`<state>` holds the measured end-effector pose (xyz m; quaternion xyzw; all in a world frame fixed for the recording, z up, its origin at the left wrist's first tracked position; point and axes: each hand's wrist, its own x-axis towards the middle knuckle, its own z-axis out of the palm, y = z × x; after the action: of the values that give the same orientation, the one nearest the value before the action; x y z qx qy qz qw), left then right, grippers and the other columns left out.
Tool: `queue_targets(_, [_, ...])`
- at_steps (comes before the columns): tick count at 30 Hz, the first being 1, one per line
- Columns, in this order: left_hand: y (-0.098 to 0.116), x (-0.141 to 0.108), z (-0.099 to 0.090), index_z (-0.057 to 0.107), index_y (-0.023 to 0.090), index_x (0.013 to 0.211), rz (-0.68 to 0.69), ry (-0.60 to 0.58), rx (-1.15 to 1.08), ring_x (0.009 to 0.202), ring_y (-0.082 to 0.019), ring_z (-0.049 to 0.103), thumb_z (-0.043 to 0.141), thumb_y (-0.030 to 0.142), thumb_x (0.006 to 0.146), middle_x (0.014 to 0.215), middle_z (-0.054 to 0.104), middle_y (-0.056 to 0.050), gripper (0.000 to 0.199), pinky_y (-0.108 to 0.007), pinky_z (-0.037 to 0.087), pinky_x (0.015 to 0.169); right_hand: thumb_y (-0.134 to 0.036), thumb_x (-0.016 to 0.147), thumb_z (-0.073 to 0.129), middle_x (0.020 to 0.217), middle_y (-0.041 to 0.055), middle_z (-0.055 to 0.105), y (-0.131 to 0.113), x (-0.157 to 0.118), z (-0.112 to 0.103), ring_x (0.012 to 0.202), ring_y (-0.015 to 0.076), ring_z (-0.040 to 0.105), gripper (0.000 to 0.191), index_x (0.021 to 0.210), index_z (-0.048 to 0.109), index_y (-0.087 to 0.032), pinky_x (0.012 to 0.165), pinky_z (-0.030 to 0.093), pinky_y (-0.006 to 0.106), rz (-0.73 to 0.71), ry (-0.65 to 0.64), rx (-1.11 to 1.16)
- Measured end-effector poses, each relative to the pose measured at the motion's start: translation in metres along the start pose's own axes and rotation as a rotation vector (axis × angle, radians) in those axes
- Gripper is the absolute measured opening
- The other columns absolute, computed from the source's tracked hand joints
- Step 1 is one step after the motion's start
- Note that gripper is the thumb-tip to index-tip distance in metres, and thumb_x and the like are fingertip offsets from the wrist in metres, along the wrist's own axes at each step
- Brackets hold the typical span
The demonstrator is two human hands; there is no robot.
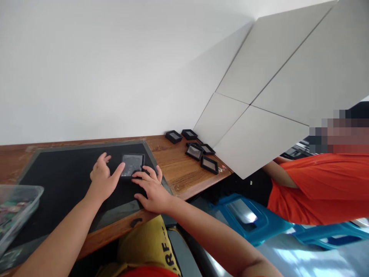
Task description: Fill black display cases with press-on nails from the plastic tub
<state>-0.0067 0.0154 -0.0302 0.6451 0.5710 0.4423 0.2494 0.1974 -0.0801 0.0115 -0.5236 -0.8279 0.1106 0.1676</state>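
On the black mat [66,173] lies a small black frame-like box [132,164] with a clear, shiny window on top. My left hand [104,174] is at its left side, fingers apart, the thumb tip reaching its left edge. From the right, my right hand [151,188] touches the box's lower right edge with its fingertips, the fingers spread. Neither hand grips the box. Several similar black boxes [209,164] lie on the wooden table to the right.
A clear plastic tub [34,192] with small mixed parts stands at the left. Beyond the wooden table [170,165] rises a white partition [259,142]. At the right a person in an orange shirt [323,188] is beside blue plastic stools [245,219].
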Motion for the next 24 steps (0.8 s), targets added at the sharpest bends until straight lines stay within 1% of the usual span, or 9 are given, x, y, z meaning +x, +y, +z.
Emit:
queue_targets(4, [-0.008, 0.006, 0.002, 0.05, 0.015, 0.143, -0.005, -0.12, 0.003, 0.132, -0.041, 0.065, 0.066, 0.044, 0.085, 0.127, 0.076, -0.02, 0.066, -0.065, 0.042, 0.118, -0.034, 0.09, 0.076, 0.154, 0.0078, 0.061, 0.006, 0.014, 0.001, 0.16, 0.0345, 0.029, 0.049, 0.137, 0.069, -0.026, 0.129, -0.005, 0.067, 0.054, -0.079, 0.136])
queue_targets(9, [-0.005, 0.003, 0.004, 0.055, 0.017, 0.138, 0.017, -0.081, -0.01, 0.128, -0.044, 0.066, 0.067, 0.028, 0.081, 0.124, 0.077, -0.02, 0.059, -0.075, 0.038, 0.116, -0.036, 0.089, 0.078, 0.146, 0.0068, 0.065, 0.013, 0.016, 0.002, 0.155, 0.0341, 0.037, 0.042, 0.13, 0.072, -0.029, 0.129, 0.014, 0.064, 0.025, -0.036, 0.235])
queue_targets(12, [0.001, -0.002, 0.004, 0.052, 0.02, 0.142, 0.089, -0.045, -0.113, 0.117, -0.035, 0.072, 0.062, 0.028, 0.088, 0.129, 0.074, -0.018, 0.055, -0.062, 0.054, 0.106, -0.038, 0.092, 0.073, 0.133, 0.0098, 0.069, 0.012, 0.015, 0.008, 0.14, 0.0312, 0.051, 0.038, 0.127, 0.072, -0.025, 0.123, 0.032, 0.056, -0.025, 0.185, 0.185])
queue_targets(15, [0.009, -0.007, 0.003, 0.049, 0.021, 0.145, 0.205, 0.002, -0.234, 0.11, -0.025, 0.075, 0.055, 0.03, 0.097, 0.132, 0.071, -0.016, 0.049, -0.046, 0.062, 0.096, -0.037, 0.091, 0.072, 0.134, 0.0155, 0.065, 0.014, 0.02, 0.016, 0.134, 0.032, 0.055, 0.051, 0.137, 0.063, -0.019, 0.119, 0.038, 0.056, -0.046, 0.436, 0.058])
queue_targets(18, [0.016, -0.011, -0.001, 0.054, 0.021, 0.141, 0.319, 0.067, -0.292, 0.116, -0.025, 0.073, 0.056, 0.029, 0.1, 0.129, 0.071, -0.015, 0.042, -0.044, 0.061, 0.101, -0.037, 0.086, 0.075, 0.15, 0.0224, 0.055, 0.018, 0.034, 0.017, 0.145, 0.0361, 0.047, 0.078, 0.155, 0.046, -0.014, 0.122, 0.036, 0.059, -0.013, 0.599, 0.004])
queue_targets(20, [0.02, -0.012, -0.005, 0.057, 0.021, 0.137, 0.389, 0.114, -0.302, 0.117, -0.025, 0.072, 0.058, 0.027, 0.099, 0.126, 0.071, -0.014, 0.038, -0.045, 0.061, 0.102, -0.039, 0.084, 0.077, 0.154, 0.0238, 0.053, 0.021, 0.047, 0.011, 0.148, 0.0372, 0.046, 0.084, 0.156, 0.043, -0.014, 0.123, 0.036, 0.06, 0.021, 0.669, 0.027])
queue_targets(21, [0.022, -0.013, -0.007, 0.059, 0.021, 0.134, 0.423, 0.137, -0.304, 0.116, -0.024, 0.072, 0.059, 0.025, 0.099, 0.125, 0.072, -0.013, 0.036, -0.044, 0.061, 0.102, -0.038, 0.084, 0.077, 0.15, 0.0213, 0.058, 0.023, 0.055, 0.005, 0.144, 0.036, 0.051, 0.076, 0.151, 0.05, -0.016, 0.121, 0.039, 0.058, 0.02, 0.661, 0.05])
queue_targets(22, [0.024, -0.013, -0.01, 0.061, 0.022, 0.132, 0.456, 0.158, -0.303, 0.115, -0.024, 0.072, 0.06, 0.023, 0.098, 0.123, 0.073, -0.012, 0.034, -0.043, 0.061, 0.101, -0.036, 0.086, 0.076, 0.137, 0.0161, 0.069, 0.024, 0.063, -0.001, 0.133, 0.0329, 0.06, 0.057, 0.139, 0.061, -0.021, 0.117, 0.043, 0.055, -0.006, 0.607, 0.075])
queue_targets(24, [0.027, -0.013, -0.013, 0.064, 0.023, 0.126, 0.511, 0.191, -0.3, 0.111, -0.023, 0.073, 0.063, 0.021, 0.097, 0.118, 0.074, -0.009, 0.03, -0.043, 0.06, 0.101, -0.024, 0.088, 0.069, 0.101, 0.006, 0.078, 0.027, 0.081, -0.013, 0.103, 0.0249, 0.072, 0.018, 0.106, 0.073, -0.024, 0.104, 0.05, 0.047, -0.125, 0.499, 0.127])
